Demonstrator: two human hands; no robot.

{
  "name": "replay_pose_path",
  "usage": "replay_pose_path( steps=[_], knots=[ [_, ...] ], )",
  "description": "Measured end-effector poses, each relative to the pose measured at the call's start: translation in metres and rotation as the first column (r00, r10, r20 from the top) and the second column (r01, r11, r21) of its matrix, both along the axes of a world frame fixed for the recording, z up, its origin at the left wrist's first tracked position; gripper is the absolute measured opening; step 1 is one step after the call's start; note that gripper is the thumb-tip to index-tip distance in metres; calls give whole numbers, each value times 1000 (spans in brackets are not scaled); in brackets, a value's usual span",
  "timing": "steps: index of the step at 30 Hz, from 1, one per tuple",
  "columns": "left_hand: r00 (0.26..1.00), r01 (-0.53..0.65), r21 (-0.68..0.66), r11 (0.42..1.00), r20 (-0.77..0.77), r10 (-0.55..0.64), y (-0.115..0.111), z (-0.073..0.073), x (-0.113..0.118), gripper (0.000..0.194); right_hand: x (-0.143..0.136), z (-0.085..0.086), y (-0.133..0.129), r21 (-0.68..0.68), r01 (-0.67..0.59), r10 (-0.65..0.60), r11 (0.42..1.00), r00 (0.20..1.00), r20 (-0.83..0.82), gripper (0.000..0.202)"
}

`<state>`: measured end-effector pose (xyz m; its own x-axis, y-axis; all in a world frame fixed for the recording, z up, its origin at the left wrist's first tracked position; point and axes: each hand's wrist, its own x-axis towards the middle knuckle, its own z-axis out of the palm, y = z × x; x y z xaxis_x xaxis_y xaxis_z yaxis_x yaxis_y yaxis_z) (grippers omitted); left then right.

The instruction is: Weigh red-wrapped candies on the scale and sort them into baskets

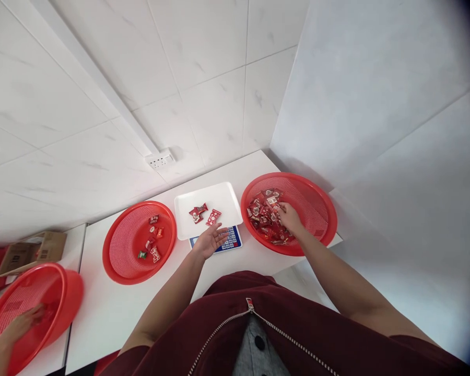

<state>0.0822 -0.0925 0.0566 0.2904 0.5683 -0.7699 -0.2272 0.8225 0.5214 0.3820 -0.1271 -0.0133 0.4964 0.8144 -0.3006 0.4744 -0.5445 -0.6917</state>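
Note:
My right hand [291,218] reaches into the right red mesh basket [317,209] and pinches a red candy packet [273,203] with a pale label. Many more red wrapped candies [260,216] lie under it in that basket. My left hand [210,242] is open and holds nothing, its fingers spread over the front edge of a scale with a blue keypad [233,239], hiding part of the keys. On the scale's white tray [184,209] lie a few red wrapped candies [213,216], just beyond my left fingertips.
Left of the scale stands another red basket [119,245] with several candies and a green-wrapped one [142,255]. At the far left, a co-worker's hand [23,324] is inside a third red basket [70,295]. A cardboard box [50,246] sits behind it; a socket [160,159] is on the wall.

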Motion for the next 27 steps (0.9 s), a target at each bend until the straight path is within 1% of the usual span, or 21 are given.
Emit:
replay_pose_path(
  steps=[1, 2, 3, 4, 5, 6, 7, 8, 9, 10, 11, 12, 14, 15, 16, 17, 19, 21, 22, 25, 27],
  knots=[
    [999, 34, 10, 999, 2, -34, -2, 1, 4, 23, -5, 7, 0, 40, 47, -42, 998, 992, -116, 42],
    [997, 73, 24, 997, 6, -73, -4, 3, 8, 24, -12, 15, 0, 76, 93, -71, 993, 964, -257, 42],
    [993, 113, 44, 993, 11, -113, -6, 4, 12, 26, -22, 23, -1, 105, 126, -73, 986, 912, -403, 42],
    [988, 153, 71, 986, 19, -154, -8, 6, 16, 28, -34, 31, -2, 130, 125, -39, 984, 852, -521, 40],
    [980, 192, 100, 976, 30, -196, -9, 7, 20, 30, -47, 38, -4, 155, 85, 24, 984, 801, -598, 38],
    [971, 228, 130, 965, 38, -234, -10, 7, 23, 31, -61, 45, -5, 188, 14, 111, 982, 762, -638, 35],
    [965, 250, 156, 956, 34, -258, -11, 7, 25, 31, -74, 50, -6, 230, -81, 213, 970, 737, -641, 32],
    [964, 256, 174, 951, 20, -264, -10, 6, 26, 29, -85, 53, -6, 277, -171, 312, 945, 723, -616, 30],
    [971, 234, 176, 956, -2, -237, -8, 5, 26, 25, -93, 55, -5, 317, -238, 386, 918, 715, -583, 28],
    [983, 185, 167, 969, -26, -183, -5, 4, 24, 21, -97, 54, -2, 342, -274, 428, 899, 721, -545, 27],
    [993, 115, 154, 981, -48, -109, -1, 3, 21, 17, -97, 51, 0, 350, -275, 428, 895, 748, -507, 27],
    [998, 39, 142, 989, -62, -30, 4, 2, 16, 14, -92, 46, 4, 338, -253, 394, 906, 794, -462, 28],
    [994, -83, 133, 988, -59, 91, 14, 0, 3, 13, -74, 31, 10, 238, -218, 285, 947, 910, -301, 33],
    [990, -125, 130, 984, -46, 132, 19, 0, -5, 16, -63, 23, 12, 154, -233, 258, 960, 950, -173, 35],
    [987, -156, 118, 981, -33, 160, 23, -1, -12, 19, -53, 14, 13, 35, -274, 275, 961, 960, -44, 37],
    [983, -182, 94, 979, -22, 185, 26, -1, -19, 22, -45, 5, 12, -35, -290, 290, 956, 957, 8, 39],
    [977, -210, 36, 977, -17, 211, 28, -4, -28, 24, -37, -10, 7, -146, -326, 338, 934, 939, 65, 51],
    [979, -201, -2, 980, -34, 200, 25, -9, -30, 21, -38, -22, 1, -238, -352, 387, 905, 914, 123, 64],
    [982, -187, -9, 982, -42, 186, 23, -11, -28, 19, -41, -26, -2, -281, -362, 417, 889, 893, 170, 67],
    [989, -136, -27, 990, -62, 135, 14, -17, -21, 13, -45, -35, -7, -357, -382, 495, 852, 809, 317, 59],
    [992, -99, -27, 995, -77, 97, 8, -20, -18, 14, -40, -39, -8, -334, -396, 504, 855, 785, 359, 52]
  ],
)
